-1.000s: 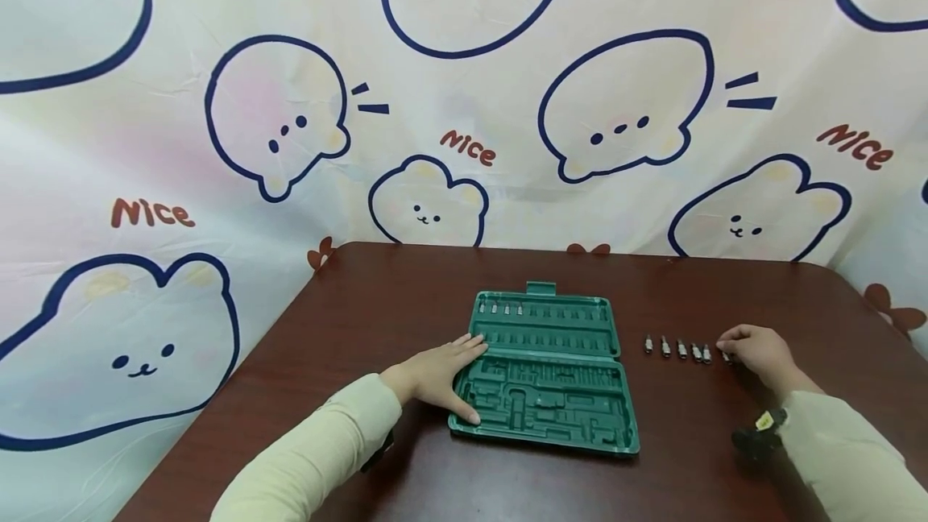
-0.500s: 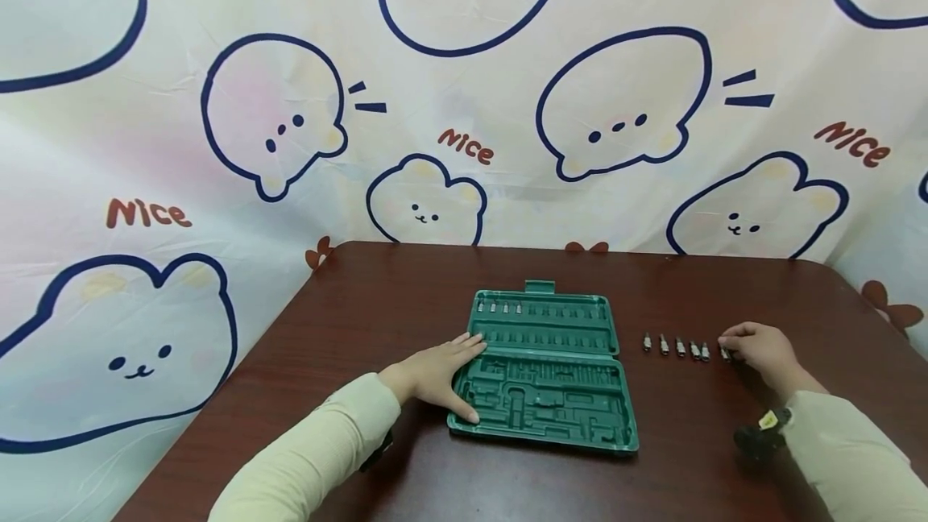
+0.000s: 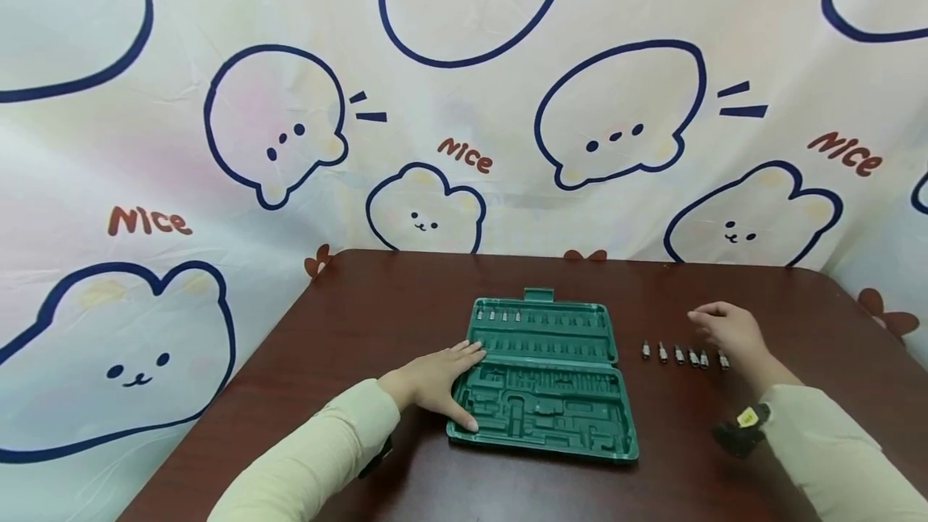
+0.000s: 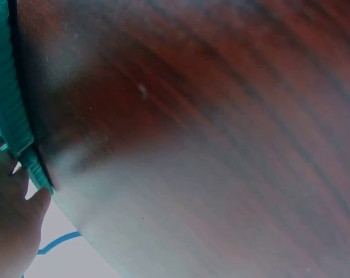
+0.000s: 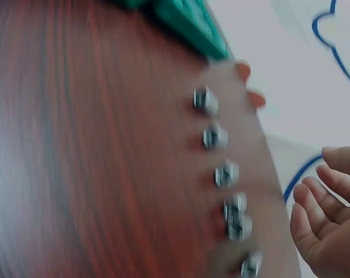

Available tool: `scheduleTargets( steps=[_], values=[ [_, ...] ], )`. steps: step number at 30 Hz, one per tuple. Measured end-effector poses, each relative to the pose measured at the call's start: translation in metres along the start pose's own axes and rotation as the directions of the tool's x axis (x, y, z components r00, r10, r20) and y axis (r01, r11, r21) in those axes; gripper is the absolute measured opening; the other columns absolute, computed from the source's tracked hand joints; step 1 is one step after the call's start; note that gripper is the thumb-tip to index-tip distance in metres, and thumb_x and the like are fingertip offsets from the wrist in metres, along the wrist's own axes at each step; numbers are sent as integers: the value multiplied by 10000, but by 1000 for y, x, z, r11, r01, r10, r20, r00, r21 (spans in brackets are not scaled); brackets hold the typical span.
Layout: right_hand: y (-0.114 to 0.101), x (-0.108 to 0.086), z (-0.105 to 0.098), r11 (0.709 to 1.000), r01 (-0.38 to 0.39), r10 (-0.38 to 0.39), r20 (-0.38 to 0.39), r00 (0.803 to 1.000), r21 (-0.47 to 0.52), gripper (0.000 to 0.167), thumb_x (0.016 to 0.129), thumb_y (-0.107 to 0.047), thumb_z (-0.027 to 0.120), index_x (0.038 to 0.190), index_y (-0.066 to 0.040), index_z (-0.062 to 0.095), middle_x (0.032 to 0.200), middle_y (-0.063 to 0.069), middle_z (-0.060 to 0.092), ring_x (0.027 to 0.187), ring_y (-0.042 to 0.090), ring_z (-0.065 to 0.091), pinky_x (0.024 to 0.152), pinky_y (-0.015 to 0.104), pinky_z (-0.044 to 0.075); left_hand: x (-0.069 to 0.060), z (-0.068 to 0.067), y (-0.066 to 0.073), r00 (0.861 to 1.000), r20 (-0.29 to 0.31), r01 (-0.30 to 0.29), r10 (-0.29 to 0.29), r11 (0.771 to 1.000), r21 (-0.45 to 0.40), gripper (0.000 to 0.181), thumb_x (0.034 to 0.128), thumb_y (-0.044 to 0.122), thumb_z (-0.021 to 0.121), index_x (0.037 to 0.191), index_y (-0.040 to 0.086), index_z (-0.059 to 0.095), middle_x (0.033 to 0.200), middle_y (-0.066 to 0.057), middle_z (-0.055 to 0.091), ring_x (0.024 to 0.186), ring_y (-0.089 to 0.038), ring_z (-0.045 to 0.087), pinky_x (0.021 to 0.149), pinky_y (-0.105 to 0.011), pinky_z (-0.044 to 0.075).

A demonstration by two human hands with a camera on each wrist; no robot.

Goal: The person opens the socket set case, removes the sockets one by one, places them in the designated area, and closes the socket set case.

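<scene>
A green plastic tool case [image 3: 536, 362] lies unfolded on the table. My left hand [image 3: 437, 381] rests on its left edge, fingers spread and thumb on the near part. Several small metal bit sockets [image 3: 505, 316] sit in the top-left slots. Right of the case, several more bit sockets [image 3: 678, 354] stand in a row, two of them close together. My right hand [image 3: 732, 333] hovers just beyond the row's right end, near the last bit socket [image 3: 723, 360]. Its fingers are loosely bent and hold nothing in the right wrist view, where the row of bit sockets [image 5: 226, 175] is blurred.
The dark red-brown wooden table [image 3: 377, 304] bears the case and the bit sockets. A printed cloth [image 3: 507, 103] with cartoon bears hangs behind the table. A dark wrist device [image 3: 741, 429] is strapped at the right cuff.
My right hand has let go of the last bit socket in the row, then lifted away and moved left. That bit socket stays on the table. My left hand has stayed on the case.
</scene>
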State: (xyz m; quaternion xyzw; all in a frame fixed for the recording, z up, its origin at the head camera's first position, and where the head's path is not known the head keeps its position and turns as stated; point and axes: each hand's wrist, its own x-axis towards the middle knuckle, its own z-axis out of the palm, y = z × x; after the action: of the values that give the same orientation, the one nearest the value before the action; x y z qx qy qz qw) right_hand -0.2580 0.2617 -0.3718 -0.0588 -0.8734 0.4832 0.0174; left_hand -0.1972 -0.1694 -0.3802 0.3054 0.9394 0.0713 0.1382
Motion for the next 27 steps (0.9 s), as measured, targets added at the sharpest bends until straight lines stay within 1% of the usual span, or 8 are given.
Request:
scheduleTargets(
  steps=[4,6,8,11,15,18,22,27],
  values=[
    [-23,1,22,997,20,-26,84,996,75,495,850,-379,514,1094,50,491,1000,189,556,857,276,547,721,416,444,-3,-1,0,1000,6,13,-13,1000,17,1055,584,713,552,1398,167,161,1434,18,106,1295,-163,64,989,-409,203],
    [-35,-1,32,991,56,-74,153,985,119,526,871,-360,484,1148,84,440,1069,238,518,941,341,510,785,426,421,-3,-2,0,1000,-3,10,-10,1000,20,1049,590,707,554,1397,162,163,1433,14,110,1295,-164,63,990,-409,200],
    [-46,-1,42,986,65,-94,190,977,154,509,880,-339,478,1164,80,428,1080,230,519,982,354,494,814,430,408,-2,-2,0,1000,-4,0,0,1000,16,1047,595,703,557,1397,158,163,1434,10,110,1296,-168,61,989,-412,201],
    [-59,0,58,974,59,-113,246,963,219,494,884,-313,481,1183,75,413,1103,239,502,1014,362,476,846,439,386,-1,-1,0,1000,-2,-6,6,1000,11,1049,594,706,553,1398,161,157,1435,13,104,1296,-167,55,987,-416,205],
    [-71,7,81,960,39,-123,291,949,279,473,878,-294,502,1169,71,424,1132,274,471,1010,355,480,858,434,378,1,0,0,1000,-8,1,-1,1000,12,1056,584,716,547,1399,173,152,1436,23,93,1296,-158,53,985,-414,211],
    [-78,12,99,961,22,-112,314,943,276,457,869,-299,517,1141,62,450,1132,275,474,993,337,497,840,417,396,2,0,0,1000,-14,0,1,1000,9,1059,582,718,546,1399,171,152,1436,22,92,1296,-162,53,985,-411,211],
    [-84,12,120,965,1,-93,334,938,264,428,865,-285,528,1121,54,473,1123,262,489,978,327,508,820,402,410,2,2,-1,1000,-18,-17,17,1000,20,1060,588,729,527,1400,163,147,1436,19,92,1297,-165,46,984,-408,213],
    [-90,13,135,967,26,-118,357,927,252,391,877,-242,516,1120,63,486,1107,253,504,984,331,503,829,413,403,2,4,-3,999,-20,-31,32,998,49,1054,600,744,495,1402,164,132,1437,17,84,1298,-171,42,982,-408,219]
  ],
)
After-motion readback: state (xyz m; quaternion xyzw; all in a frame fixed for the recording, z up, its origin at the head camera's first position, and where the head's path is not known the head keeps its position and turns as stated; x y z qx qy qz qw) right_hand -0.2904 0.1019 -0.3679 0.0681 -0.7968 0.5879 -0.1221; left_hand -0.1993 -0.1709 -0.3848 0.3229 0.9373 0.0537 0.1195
